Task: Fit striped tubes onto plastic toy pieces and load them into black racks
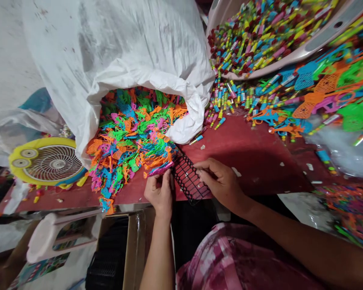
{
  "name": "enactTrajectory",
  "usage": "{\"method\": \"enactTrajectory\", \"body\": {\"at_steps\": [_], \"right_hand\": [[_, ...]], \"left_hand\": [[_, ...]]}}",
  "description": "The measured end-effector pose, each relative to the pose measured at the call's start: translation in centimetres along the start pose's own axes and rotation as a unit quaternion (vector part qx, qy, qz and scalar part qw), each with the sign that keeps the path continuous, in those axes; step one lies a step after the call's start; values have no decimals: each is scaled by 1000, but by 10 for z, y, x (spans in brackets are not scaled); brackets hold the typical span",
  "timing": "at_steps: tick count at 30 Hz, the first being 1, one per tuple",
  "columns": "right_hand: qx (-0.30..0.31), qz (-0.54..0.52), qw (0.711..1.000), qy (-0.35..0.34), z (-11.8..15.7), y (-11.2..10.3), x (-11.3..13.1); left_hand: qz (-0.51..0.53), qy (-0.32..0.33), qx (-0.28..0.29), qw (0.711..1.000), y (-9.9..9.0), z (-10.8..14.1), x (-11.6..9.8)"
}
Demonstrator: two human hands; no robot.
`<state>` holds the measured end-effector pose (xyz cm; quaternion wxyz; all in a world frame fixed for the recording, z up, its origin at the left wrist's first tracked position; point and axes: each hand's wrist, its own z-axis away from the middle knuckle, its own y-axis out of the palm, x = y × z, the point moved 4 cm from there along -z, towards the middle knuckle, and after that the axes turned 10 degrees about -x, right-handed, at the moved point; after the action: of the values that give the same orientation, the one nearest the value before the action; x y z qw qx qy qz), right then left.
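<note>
A black plastic grid rack (188,177) lies tilted at the front edge of the red table, between my hands. My right hand (222,181) is closed at the rack's right side, thumb and forefinger pinched together; what lies between the fingertips is too small to make out. My left hand (161,193) is closed on a pink plastic piece (161,168) at the front of the heap. This heap of small orange, green, blue and pink plastic pieces (139,129) spills from a large white sack (145,44) onto the table.
A yellow fan (53,163) stands left of the heap. At the back right, a pale basin (269,66) holds many small colourful tubes (248,40). Butterfly-shaped pieces (317,92) lie at the right. Below the table are a pink stool (44,235) and a cardboard box (136,249) of black racks.
</note>
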<state>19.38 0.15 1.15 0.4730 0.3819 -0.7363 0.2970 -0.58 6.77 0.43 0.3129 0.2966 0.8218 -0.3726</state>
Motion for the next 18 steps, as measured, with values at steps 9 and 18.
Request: {"method": "enactTrajectory", "body": {"at_steps": [9, 18], "right_hand": [[230, 269, 918, -178, -10, 14, -1], [249, 313, 894, -200, -3, 16, 2]], "left_hand": [[-6, 36, 40, 999, 3, -9, -6], [45, -18, 55, 997, 10, -5, -5]]}}
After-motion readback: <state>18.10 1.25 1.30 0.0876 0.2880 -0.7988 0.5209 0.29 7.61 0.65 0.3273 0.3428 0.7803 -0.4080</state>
